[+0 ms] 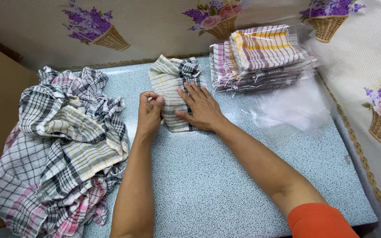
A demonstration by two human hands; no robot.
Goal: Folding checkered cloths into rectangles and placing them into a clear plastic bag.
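two bare forearms reach toward twelve o'clock, the left hand (149,110) curled with fingertips pinched together, the right hand (200,108) lying flat, palm down, fingers spread and pointing to eleven o'clock, an orange sleeve above the right elbow.

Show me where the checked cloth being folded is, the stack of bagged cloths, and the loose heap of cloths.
folded checked cloth (169,77), head view, upper bare part.
stack of bagged cloths (261,55), head view, top packet.
heap of loose cloths (62,145), head view, middle.
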